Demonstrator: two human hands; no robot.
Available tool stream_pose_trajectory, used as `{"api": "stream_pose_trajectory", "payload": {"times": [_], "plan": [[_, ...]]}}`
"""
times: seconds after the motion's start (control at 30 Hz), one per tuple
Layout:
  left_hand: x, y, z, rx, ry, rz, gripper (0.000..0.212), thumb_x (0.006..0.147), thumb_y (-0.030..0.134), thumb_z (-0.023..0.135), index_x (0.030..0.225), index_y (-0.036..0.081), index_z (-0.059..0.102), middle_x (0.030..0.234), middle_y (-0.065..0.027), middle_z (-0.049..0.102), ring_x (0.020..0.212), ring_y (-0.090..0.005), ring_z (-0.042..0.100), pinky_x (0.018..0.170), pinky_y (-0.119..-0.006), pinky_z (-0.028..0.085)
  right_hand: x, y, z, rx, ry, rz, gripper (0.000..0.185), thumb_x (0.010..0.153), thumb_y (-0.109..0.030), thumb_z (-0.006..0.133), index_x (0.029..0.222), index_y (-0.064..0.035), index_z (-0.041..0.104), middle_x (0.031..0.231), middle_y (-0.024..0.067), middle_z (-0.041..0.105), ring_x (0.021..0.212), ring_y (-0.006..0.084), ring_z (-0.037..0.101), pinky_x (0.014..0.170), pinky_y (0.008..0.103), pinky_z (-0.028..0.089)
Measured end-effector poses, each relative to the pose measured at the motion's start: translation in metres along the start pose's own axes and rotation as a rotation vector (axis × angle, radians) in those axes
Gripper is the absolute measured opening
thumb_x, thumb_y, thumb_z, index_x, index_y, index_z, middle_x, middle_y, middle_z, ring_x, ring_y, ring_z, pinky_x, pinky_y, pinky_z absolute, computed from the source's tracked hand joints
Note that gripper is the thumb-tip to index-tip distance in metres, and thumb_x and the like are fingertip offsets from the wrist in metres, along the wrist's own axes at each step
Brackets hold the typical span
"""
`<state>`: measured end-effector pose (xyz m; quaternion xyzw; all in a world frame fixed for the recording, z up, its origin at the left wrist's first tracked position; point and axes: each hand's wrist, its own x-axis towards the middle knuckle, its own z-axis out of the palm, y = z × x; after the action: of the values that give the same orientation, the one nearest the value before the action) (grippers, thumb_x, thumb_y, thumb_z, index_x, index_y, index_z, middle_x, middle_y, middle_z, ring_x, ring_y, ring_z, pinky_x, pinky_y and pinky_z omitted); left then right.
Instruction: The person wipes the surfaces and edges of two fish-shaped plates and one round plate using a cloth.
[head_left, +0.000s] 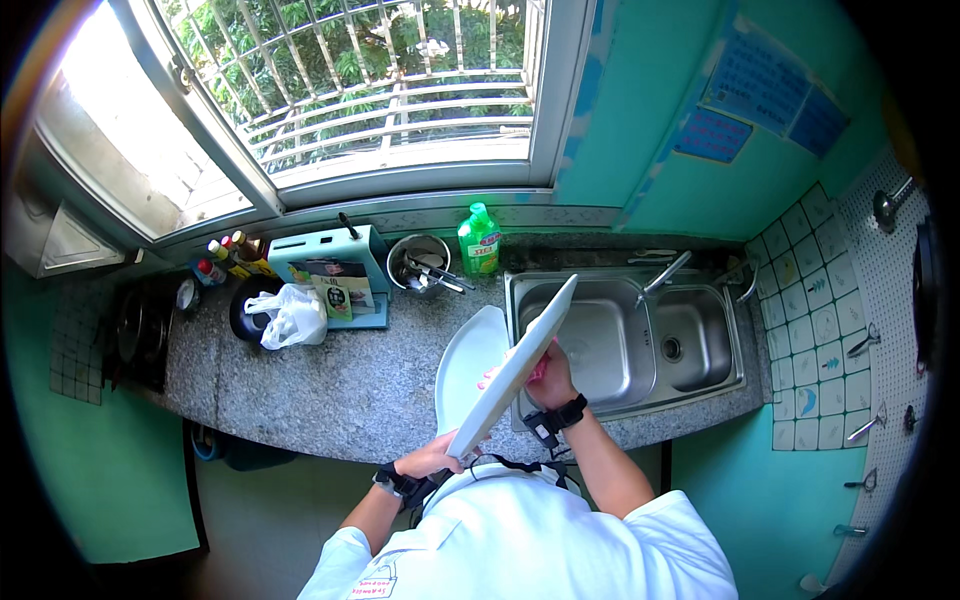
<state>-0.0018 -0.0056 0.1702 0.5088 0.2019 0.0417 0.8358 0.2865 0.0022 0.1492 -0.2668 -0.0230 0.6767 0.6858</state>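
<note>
A large white plate or tray (514, 369) is tilted up on edge before my chest, seen nearly edge-on. My left hand (432, 456) grips its lower end. On the sink side, my right hand (555, 381) presses a pink cloth (539, 369) against it; some pink also shows on the other side. Part of that hand's fingers is hidden behind the plate. Behind it, a second pale white tray (471, 361) with a rounded edge lies on the granite counter (352, 390), partly covered from view.
To the right is a double-bowl steel sink (596, 349) with a faucet (663, 277). A green soap bottle (480, 244), a steel pot of utensils (418, 262), a teal rack (328, 247) and a white plastic bag (291, 316) stand towards the window. A stove (139, 330) is far left.
</note>
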Motion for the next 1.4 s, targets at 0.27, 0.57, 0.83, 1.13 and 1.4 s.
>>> {"api": "stream_pose_trajectory", "payload": {"times": [0.27, 0.57, 0.83, 1.13, 1.4], "plan": [[-0.002, 0.025, 0.013, -0.188, 0.186, -0.122, 0.059, 0.080, 0.009, 0.072, 0.134, 0.003, 0.050, 0.128, -0.0099, 0.058, 0.101, -0.0164, 0.058, 0.088, -0.032, 0.047, -0.008, -0.015, 0.028, -0.164, 0.175, -0.040, 0.034, 0.100, -0.038, 0.041, 0.110, -0.0105, 0.059, 0.097, 0.0037, 0.066, 0.091, 0.0187, 0.064, 0.081, 0.0372, 0.051], [-0.009, 0.048, 0.020, -0.068, 0.057, -0.018, 0.056, 0.071, -0.003, 0.067, 0.124, 0.002, 0.053, 0.112, -0.0083, 0.059, 0.086, -0.0143, 0.053, 0.078, -0.028, 0.046, -0.009, -0.012, 0.019, -0.196, 0.126, -0.033, 0.033, 0.102, -0.035, 0.041, 0.116, -0.0108, 0.059, 0.102, 0.0026, 0.066, 0.094, 0.0159, 0.063, 0.082, 0.0337, 0.050], [-0.014, 0.075, 0.048, -0.201, 0.135, 0.009, 0.049, 0.071, 0.000, 0.064, 0.120, -0.001, 0.055, 0.096, -0.0039, 0.055, 0.083, -0.0124, 0.050, 0.075, -0.025, 0.043, -0.028, -0.037, 0.084, -0.289, 0.055, -0.229, 0.038, 0.104, -0.032, 0.042, 0.130, -0.0051, 0.052, 0.123, 0.0061, 0.060, 0.111, 0.0157, 0.058, 0.095, 0.0308, 0.045], [-0.026, 0.055, 0.041, 0.039, 0.163, 0.034, 0.045, 0.072, -0.004, 0.065, 0.116, 0.000, 0.057, 0.100, -0.0041, 0.058, 0.088, -0.0132, 0.052, 0.080, -0.027, 0.044, -0.030, -0.075, 0.152, -0.660, 0.092, -0.638, 0.048, 0.104, -0.031, 0.044, 0.142, -0.0017, 0.042, 0.127, 0.0045, 0.054, 0.114, 0.0121, 0.049, 0.098, 0.0269, 0.039], [-0.032, 0.079, 0.045, 0.276, 0.175, 0.007, 0.065, 0.070, -0.004, 0.061, 0.133, 0.001, 0.049, 0.125, -0.0133, 0.050, 0.117, -0.0244, 0.049, 0.101, -0.035, 0.038, -0.039, -0.068, 0.156, -0.728, 0.196, -0.894, 0.039, 0.102, -0.033, 0.049, 0.128, -0.0054, 0.055, 0.089, -0.0040, 0.057, 0.075, 0.0017, 0.048, 0.059, 0.0167, 0.036]]}}
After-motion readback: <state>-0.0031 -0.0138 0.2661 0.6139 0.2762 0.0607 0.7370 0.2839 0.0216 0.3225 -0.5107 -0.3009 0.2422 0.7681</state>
